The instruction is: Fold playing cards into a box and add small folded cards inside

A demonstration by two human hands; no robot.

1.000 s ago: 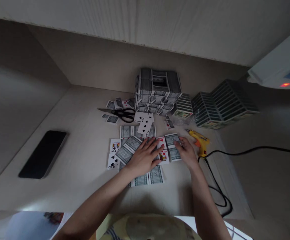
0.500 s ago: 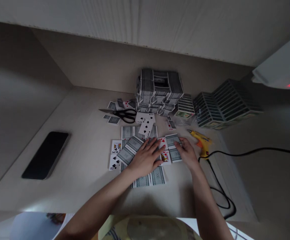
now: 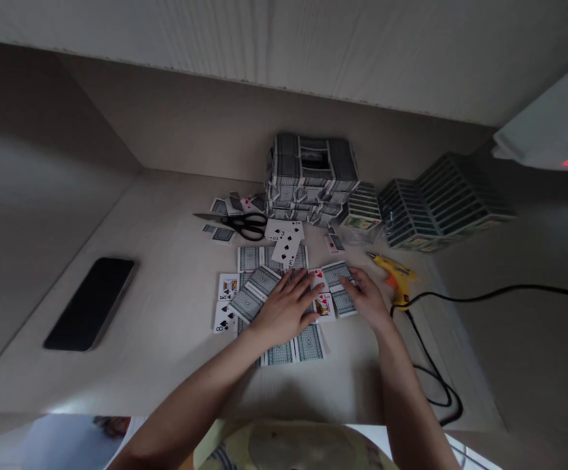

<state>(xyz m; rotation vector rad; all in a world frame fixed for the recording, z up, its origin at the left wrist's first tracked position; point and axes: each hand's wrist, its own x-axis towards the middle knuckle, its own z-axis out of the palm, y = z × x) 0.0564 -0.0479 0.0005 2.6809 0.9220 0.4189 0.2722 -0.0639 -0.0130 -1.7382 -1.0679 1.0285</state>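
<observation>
My left hand (image 3: 286, 311) lies flat with its fingers spread over the middle of a panel of face-down playing cards (image 3: 309, 342). My right hand (image 3: 366, 299) grips the right edge of a joined pair of patterned-back cards (image 3: 337, 275), its thumb on top. That pair sits just right of a jack of hearts (image 3: 323, 305) and another heart card. Another face-down pair (image 3: 257, 292) rests slantwise on the panel, left of my left fingers. A king (image 3: 227, 287) and an eight of spades (image 3: 224, 317) stick out on the left.
Scissors (image 3: 248, 226) lie behind on card scraps, beside loose spade cards (image 3: 286, 247). A box-like stack built from cards (image 3: 288, 173) stands at the back. Right are more cards in slotted rows (image 3: 411, 215) and a yellow glue gun (image 3: 395, 277) with a black cord. A phone (image 3: 91, 303) lies left.
The card pair under my right hand has tilted slightly, its upper edge shifting a little left. My left hand stays in place.
</observation>
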